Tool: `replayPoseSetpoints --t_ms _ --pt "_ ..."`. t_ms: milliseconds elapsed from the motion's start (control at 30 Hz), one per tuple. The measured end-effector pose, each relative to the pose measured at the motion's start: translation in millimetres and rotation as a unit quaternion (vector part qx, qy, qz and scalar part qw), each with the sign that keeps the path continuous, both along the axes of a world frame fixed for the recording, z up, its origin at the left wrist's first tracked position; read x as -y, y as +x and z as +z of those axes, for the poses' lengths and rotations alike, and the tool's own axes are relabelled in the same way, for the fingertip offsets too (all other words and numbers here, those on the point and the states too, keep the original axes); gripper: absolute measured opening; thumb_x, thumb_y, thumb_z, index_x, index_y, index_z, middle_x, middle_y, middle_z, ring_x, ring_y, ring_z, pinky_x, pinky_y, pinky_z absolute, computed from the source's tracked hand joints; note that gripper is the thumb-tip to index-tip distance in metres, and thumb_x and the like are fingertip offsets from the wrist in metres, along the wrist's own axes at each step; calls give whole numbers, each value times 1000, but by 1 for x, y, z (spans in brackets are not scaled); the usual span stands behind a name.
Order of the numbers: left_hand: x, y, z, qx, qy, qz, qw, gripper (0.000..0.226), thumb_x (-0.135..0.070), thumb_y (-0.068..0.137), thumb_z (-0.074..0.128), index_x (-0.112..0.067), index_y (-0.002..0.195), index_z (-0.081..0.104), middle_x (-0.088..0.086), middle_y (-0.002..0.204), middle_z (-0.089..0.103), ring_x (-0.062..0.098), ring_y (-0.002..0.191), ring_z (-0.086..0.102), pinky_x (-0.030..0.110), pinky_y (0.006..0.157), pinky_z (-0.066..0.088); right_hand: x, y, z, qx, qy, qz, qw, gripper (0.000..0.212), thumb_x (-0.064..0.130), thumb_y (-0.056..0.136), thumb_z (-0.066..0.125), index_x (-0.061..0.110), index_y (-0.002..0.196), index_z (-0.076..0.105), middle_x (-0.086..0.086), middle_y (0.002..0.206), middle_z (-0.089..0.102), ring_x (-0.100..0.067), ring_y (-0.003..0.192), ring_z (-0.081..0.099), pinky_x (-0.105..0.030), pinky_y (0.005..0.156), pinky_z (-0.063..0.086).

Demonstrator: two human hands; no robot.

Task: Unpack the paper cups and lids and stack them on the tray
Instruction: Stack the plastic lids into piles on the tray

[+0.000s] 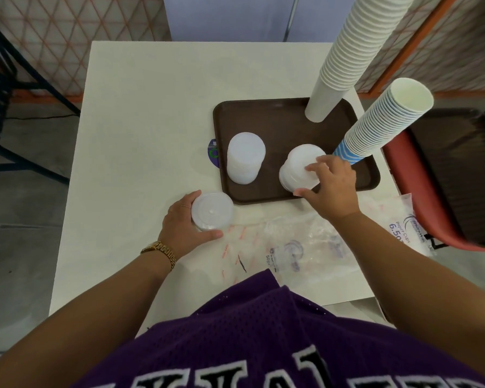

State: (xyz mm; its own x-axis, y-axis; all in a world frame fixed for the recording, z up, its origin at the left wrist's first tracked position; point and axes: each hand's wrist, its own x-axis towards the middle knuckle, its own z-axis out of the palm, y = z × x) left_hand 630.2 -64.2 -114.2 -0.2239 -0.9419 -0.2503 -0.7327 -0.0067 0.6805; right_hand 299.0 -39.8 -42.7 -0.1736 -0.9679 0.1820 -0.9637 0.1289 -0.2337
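On the white square bench, a dark brown plastic tray carrying most of the load. Tallest, a plain white column of nested paper cups, long axis upright, rims downward. Beside it, a blue-striped column of paper cups, mouth up. Lower, two stacks of translucent white plastic lids: one free-standing stack, one leaning stack steadied under the right hand, fingers spread across top and side. Off the tray, a short third lid stack, flat face up, clasped by the left hand. Seemingly the final lid transfer; likely next, a level lift onto the tray. Emptied clear plastic wrappers nearby.
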Motion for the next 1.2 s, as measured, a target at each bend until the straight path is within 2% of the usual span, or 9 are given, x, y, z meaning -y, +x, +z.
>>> replayPoseSetpoints --t_ms 100,233,333,433,767,933,1033,1133,1200 --pt "0 -1 0 -3 4 4 1000 116 -63 45 88 -28 143 35 -2 143 46 23 128 43 49 107 41 14 -1 14 16 39 16 999 80 45 62 88 21 130 54 -12 145 41 -35 128 39 -49 101 36" --pt "0 -1 -1 -7 -4 3 1000 114 -55 49 91 -24 144 36 0 144 45 23 130 42 48 109 39 50 -6 37 -8 255 55 965 121 46 57 91 38 152 16 -1 163 5 -34 149 6 -57 115 23" --pt "0 0 -1 -9 -5 2 1000 116 -58 47 90 -24 144 36 -1 143 46 23 129 43 50 108 40 69 -3 44 -42 336 79 938 118 39 58 91 38 150 17 -4 156 17 -33 142 19 -53 109 35" --pt "1 -1 0 -11 -2 2 1000 116 -57 47 90 -23 144 36 0 143 46 23 130 42 49 109 39 75 3 44 -65 332 86 937 103 37 63 89 36 144 27 -5 147 26 -31 135 28 -49 103 42" --pt "0 0 3 -9 4 0 1000 118 -65 45 86 -25 144 35 -1 143 45 22 129 42 49 108 39 77 13 35 -82 355 91 927 88 34 66 86 32 137 33 -8 142 29 -33 132 30 -47 98 45" --pt "-1 -1 3 -11 5 0 1000 119 -65 46 85 -24 144 34 1 144 44 23 130 42 50 109 38 70 13 30 -83 336 86 934 93 39 64 87 33 139 32 -8 144 29 -33 132 31 -49 100 45" --pt "-1 0 4 -16 5 -1 1000 121 -60 47 88 -23 147 32 2 146 43 25 132 40 49 110 37 68 11 35 -73 339 74 935 110 48 59 88 38 147 23 -7 153 21 -35 140 21 -57 108 36" --pt "-2 0 8 -15 5 -5 1000 123 -55 48 90 -21 149 29 3 148 41 25 134 38 47 112 34 60 11 46 -44 272 58 959 115 54 59 86 39 151 19 -5 158 18 -34 145 14 -59 114 25" --pt "-3 0 9 -13 2 -8 1000 122 -57 49 89 -21 149 30 2 147 42 25 133 39 47 111 35 51 16 53 -15 183 43 982 93 52 68 81 31 147 35 -6 151 34 -32 139 27 -52 111 32"
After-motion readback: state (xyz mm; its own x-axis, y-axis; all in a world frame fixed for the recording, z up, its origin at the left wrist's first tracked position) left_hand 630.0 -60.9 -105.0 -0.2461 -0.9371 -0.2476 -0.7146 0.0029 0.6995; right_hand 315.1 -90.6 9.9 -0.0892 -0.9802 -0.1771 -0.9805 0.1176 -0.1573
